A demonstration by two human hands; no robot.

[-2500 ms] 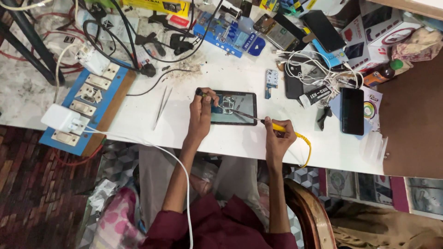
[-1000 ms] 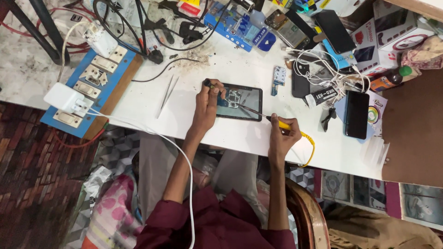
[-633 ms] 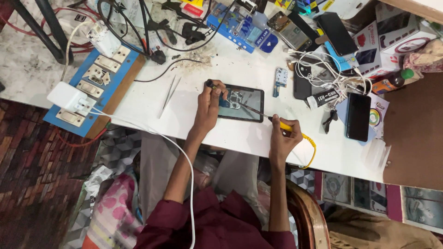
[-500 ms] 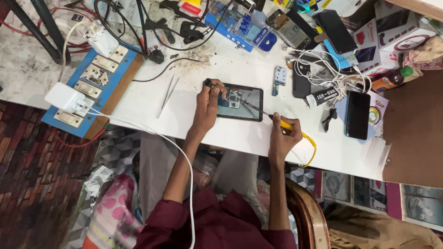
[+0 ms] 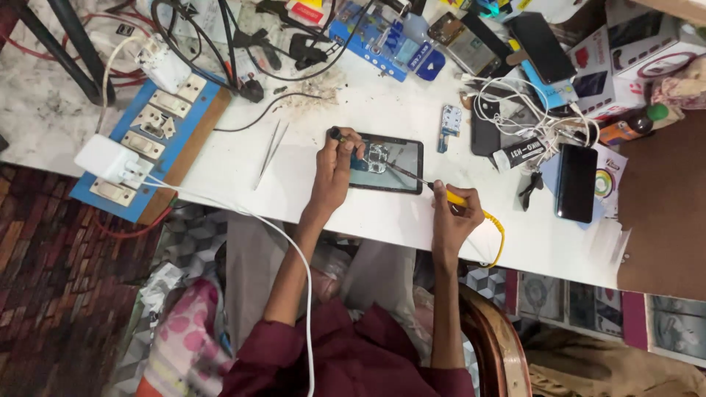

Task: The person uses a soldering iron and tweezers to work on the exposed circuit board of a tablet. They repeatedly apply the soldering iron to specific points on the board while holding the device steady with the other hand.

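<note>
Your right hand (image 5: 450, 220) pinches a yellow-handled soldering iron (image 5: 441, 192), its long axis slanting up-left into the opened phone (image 5: 386, 163) lying flat on the white table (image 5: 309, 191); your left hand (image 5: 334, 165), fingers curled, steadies the phone's left end.

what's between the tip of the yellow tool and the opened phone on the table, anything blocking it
Nothing visible blocks it. The right hand holds the yellow-handled tool, whose thin tip reaches straight over the opened phone. The left hand rests on the phone's far end, away from the tip's path.
</note>
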